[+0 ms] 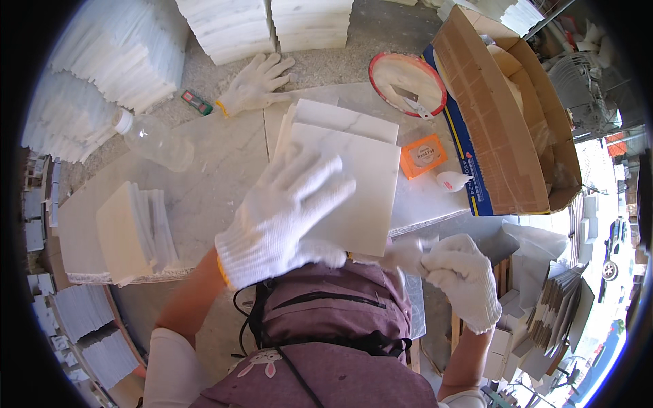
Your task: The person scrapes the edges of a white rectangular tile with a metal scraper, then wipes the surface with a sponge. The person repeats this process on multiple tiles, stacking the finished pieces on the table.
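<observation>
Clear plastic bottle [151, 139] lying on grey stone worktop [218, 170], left hand [286, 214] in white knit glove, fingers spread flat on square white marble tile [354, 187] topping a short stack, right hand [466, 279] gloved, curled around blurred white cloth [403, 255] at tile's near edge, orange pad box [422, 155], open cardboard carton [507, 115].

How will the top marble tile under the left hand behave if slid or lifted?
The tile looks like rigid, flat polished stone, so it should probably slide easily over the stack beneath. It is likely heavy for its size and brittle at the corners. The left hand presses flat in a knit glove, so grip may be limited.
</observation>
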`<state>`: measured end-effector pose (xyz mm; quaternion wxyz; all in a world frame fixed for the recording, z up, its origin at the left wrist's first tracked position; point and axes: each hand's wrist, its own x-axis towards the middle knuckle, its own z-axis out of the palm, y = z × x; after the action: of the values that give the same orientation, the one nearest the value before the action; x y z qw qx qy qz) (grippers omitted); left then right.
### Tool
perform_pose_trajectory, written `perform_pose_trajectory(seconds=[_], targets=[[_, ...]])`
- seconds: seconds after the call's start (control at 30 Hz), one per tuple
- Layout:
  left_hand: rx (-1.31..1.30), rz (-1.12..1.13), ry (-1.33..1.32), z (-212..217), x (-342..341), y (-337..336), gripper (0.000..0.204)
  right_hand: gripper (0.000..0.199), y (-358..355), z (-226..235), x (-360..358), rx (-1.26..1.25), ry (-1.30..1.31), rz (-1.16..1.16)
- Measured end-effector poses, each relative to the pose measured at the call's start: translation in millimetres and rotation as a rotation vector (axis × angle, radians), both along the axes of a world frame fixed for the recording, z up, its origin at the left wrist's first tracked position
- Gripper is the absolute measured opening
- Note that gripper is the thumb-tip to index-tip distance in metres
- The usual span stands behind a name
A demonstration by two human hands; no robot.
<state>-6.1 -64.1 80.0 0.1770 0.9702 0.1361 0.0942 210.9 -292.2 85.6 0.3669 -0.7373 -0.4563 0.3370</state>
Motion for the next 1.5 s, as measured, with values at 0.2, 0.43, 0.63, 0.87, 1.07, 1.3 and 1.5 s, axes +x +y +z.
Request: perform_pose_trajectory(seconds=[0.2, 0.43, 0.63, 0.87, 1.07, 1.3, 1.5], targets=[[0.114, -0.157, 0.016, -8.0, 45.9, -17.4, 0.078, 0.016, -33.5, -44.4, 8.5, 0.089, 0.577, -0.084], [-0.255, -0.306, -0.152, -1.9, 22.8, -5.3, 0.073, 0.025, -49.8, -75.3, 25.2, 0.397, 0.844, -0.102], [-0.246, -0.654, 0.080, 11.6, 21.6, -65.0, 0.058, 0.029, -29.9, -65.2, 21.1, 0.281, 1.003, -0.110], [-1.595, 0.207, 0.106, -28.2, -41.2, -75.0, 0.028, 0.022, -40.9, -66.1, 23.7, 0.360, 0.861, -0.180], [-2.046, 0.390, -0.286, -48.1, -30.7, -69.8, 0.047, 0.024, 24.7, 14.9, 31.1, 0.575, 0.646, -0.146], [-2.034, 0.661, -0.408, -54.8, -10.8, -72.1, 0.043, 0.027, 169.8, 75.3, 56.7, 1.140, -0.706, 0.109], [-1.948, 0.581, -0.583, -60.7, -2.5, -76.2, 0.039, 0.055, 260.3, 103.3, -10.3, 0.534, 0.228, -0.031]])
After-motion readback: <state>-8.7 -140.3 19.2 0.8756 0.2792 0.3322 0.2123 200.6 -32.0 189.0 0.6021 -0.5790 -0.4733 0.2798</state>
